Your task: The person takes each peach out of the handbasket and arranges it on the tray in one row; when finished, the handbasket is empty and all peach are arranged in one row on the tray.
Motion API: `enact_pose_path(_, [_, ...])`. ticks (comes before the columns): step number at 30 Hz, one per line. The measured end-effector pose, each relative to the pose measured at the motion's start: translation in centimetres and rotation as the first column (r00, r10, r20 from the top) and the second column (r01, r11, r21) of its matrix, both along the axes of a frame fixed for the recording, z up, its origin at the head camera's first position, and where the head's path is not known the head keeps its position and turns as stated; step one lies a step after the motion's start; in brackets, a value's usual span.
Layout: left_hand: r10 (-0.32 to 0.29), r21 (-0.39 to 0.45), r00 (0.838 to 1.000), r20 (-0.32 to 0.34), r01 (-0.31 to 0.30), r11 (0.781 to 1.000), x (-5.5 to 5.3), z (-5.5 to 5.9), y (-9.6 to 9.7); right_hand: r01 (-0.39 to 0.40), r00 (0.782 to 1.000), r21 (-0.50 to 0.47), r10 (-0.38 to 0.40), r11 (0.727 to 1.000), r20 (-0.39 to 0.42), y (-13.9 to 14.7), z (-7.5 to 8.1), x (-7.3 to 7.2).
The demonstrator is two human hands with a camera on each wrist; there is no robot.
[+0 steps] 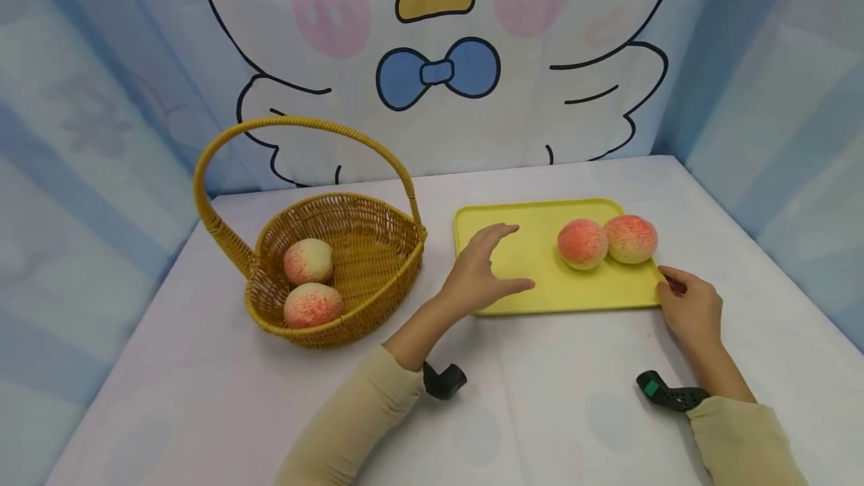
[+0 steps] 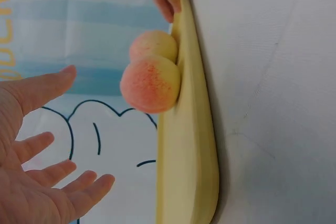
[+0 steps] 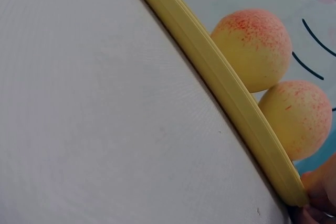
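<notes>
I see the left hand [image 1: 475,276] spread beside two peaches [image 1: 583,244], the right hand [image 1: 694,311] gripping the tray's [image 1: 525,235] corner.

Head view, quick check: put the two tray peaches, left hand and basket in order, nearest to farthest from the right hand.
1. Right peach: near the right edge of the tray.
2. Left peach: on the tray, just left of the first.
3. Left hand: at the tray's left end.
4. Basket: farthest left, beyond the left hand.
</notes>
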State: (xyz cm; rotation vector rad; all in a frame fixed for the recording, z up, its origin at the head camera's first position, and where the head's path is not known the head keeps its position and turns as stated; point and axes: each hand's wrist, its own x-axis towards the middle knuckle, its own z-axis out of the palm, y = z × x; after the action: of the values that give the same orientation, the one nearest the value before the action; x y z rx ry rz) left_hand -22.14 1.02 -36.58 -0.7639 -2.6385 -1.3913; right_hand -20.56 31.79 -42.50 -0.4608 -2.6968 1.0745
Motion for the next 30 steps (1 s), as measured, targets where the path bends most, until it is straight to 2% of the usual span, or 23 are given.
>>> enact_pose_path(3, [-0.065,0.053,0.996,-0.065,0.069,0.996,1.1,0.6,-1.5,0.002,1.000,0.005,-0.002,1.000,0.001,0.1,0.1,0.0])
enact_pose_path(6, [-0.121,0.073,0.980,-0.157,0.134,0.988,2.2,1.4,-3.2,-0.006,1.000,0.013,0.006,1.000,-0.007,0.1,0.2,-0.1])
enact_pose_path(11, [-0.215,-0.055,0.933,-0.288,0.208,0.976,4.1,3.4,-6.8,-0.015,1.000,0.016,0.015,1.000,0.000,0.2,0.0,-0.1])
enact_pose_path(15, [-0.286,-0.137,0.911,-0.296,0.256,0.957,5.9,5.3,-10.0,-0.019,1.000,0.019,0.019,1.000,-0.002,0.0,-0.2,-0.2])
enact_pose_path(17, [-0.296,-0.166,0.913,-0.281,0.258,0.952,6.8,6.1,-11.4,-0.018,1.000,0.024,0.018,1.000,-0.006,0.0,-0.2,-0.2])
enact_pose_path(22, [-0.261,-0.248,0.929,-0.263,0.196,0.949,8.0,7.2,-14.3,-0.015,1.000,0.026,0.015,1.000,0.004,0.1,-0.2,-0.3])
enact_pose_path(25, [-0.231,-0.282,0.940,-0.250,0.157,0.947,8.2,7.6,-15.8,-0.011,1.000,0.024,0.011,1.000,0.018,0.1,-0.3,-0.3])
enact_pose_path(30, [-0.156,-0.307,0.969,-0.193,0.091,0.947,8.1,8.0,-18.2,-0.011,1.000,0.022,0.011,1.000,0.015,0.0,-0.4,-0.2])
